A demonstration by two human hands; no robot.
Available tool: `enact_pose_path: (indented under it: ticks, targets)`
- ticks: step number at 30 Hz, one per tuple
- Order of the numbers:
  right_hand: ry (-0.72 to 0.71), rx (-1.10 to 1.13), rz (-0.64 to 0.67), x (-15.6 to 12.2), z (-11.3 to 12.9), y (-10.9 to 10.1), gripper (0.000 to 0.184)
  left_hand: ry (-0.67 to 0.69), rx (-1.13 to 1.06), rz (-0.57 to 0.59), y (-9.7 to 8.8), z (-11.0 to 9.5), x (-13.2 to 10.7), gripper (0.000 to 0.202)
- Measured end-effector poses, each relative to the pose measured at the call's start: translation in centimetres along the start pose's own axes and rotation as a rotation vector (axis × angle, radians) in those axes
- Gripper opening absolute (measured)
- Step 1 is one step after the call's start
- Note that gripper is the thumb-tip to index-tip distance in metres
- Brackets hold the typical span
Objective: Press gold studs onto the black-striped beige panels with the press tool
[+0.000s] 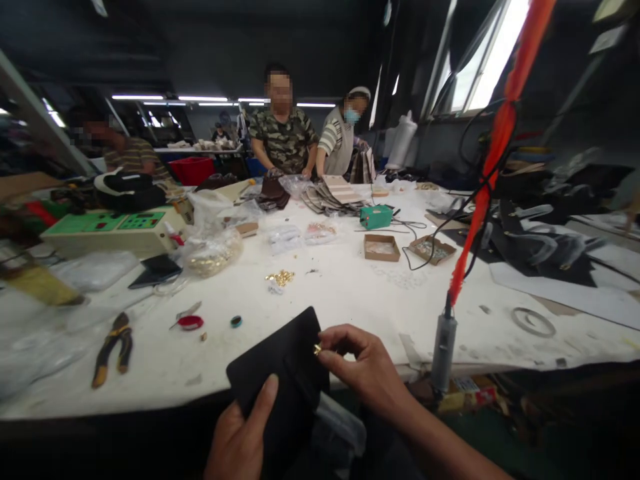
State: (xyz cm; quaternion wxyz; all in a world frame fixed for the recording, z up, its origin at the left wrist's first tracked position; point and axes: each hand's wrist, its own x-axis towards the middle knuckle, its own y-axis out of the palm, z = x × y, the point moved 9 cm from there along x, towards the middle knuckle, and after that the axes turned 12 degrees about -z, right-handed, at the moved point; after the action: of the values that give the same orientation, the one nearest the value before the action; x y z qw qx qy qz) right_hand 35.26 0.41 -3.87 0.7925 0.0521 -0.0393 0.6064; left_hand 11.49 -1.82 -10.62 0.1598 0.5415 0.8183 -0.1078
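My left hand point(243, 433) grips a flat black panel with rounded corners point(270, 357), its thumb lying on top and its other fingers hidden beneath. Between thumb and fingertips, my right hand point(367, 363) pinches a small gold metal fitting point(317, 349) at the panel's right edge. Whether the fitting touches the panel I cannot tell. Below it, a strip wrapped in clear plastic point(340, 423) hangs near the panel. On the white table point(350, 300) ahead lies a small pile of gold fittings point(280, 277).
Pliers point(114, 350), a red round object point(191, 323) and a small dark round item point(236, 321) lie left. A grey cylinder on an orange-wrapped cord point(444, 353) hangs at right. Beyond are cardboard trays point(381, 247), a green box point(376, 217) and two people standing across the table.
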Motion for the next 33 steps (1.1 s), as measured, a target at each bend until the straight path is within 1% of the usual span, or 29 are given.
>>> enact_pose_path:
  ticks: [2, 4, 7, 10, 15, 19, 23, 26, 28, 30, 33]
  targets:
    - [-0.101, -0.036, -0.029, -0.6, 0.9, -0.1, 0.022, 0.065, 0.023, 0.056, 1.0, -0.5, -0.9, 0.064]
    - [-0.184, -0.049, -0.051, -1.1, 1.4, 0.0, 0.026, 0.078, 0.026, 0.095, 1.6, -0.3, -1.5, 0.070]
    - [-0.275, -0.070, -0.053, -1.8, 1.6, 0.7, 0.029, 0.059, 0.028, 0.132, 1.8, 0.3, -2.1, 0.072]
    - [-0.366, -0.131, -0.041, -2.3, 1.6, 1.4, 0.033, 0.086, 0.045, 0.153, 1.8, 0.3, -2.4, 0.069]
    - [-0.529, -0.204, -0.051, -3.2, 2.2, 2.2, 0.039, 0.184, 0.135, 0.146, 1.7, -0.3, -2.8, 0.067]
    - [-0.614, -0.272, -0.047, -3.8, 2.6, 2.7, 0.036, 0.292, 0.240, 0.094, 1.3, -0.9, -3.1, 0.066]
    - [-0.696, -0.407, 0.004, -4.1, 2.6, 3.7, 0.029, 0.393, 0.295, 0.107, 1.3, -1.3, -3.5, 0.060]
    - [-0.725, -0.460, 0.032, -4.0, 2.4, 4.3, 0.028, 0.475, 0.334, 0.091, 1.0, -1.6, -3.6, 0.055]
    - [-0.712, -0.450, 0.027, -3.9, 2.2, 4.6, 0.027, 0.502, 0.347, 0.065, 0.7, -1.5, -3.6, 0.054]
    - [-0.668, -0.404, 0.012, -3.8, 1.9, 4.6, 0.028, 0.492, 0.343, 0.054, 0.4, -1.1, -3.4, 0.054]
    - [-0.541, -0.300, -0.028, -3.5, 1.0, 4.2, 0.026, 0.445, 0.314, 0.059, 0.2, -0.3, -3.1, 0.055]
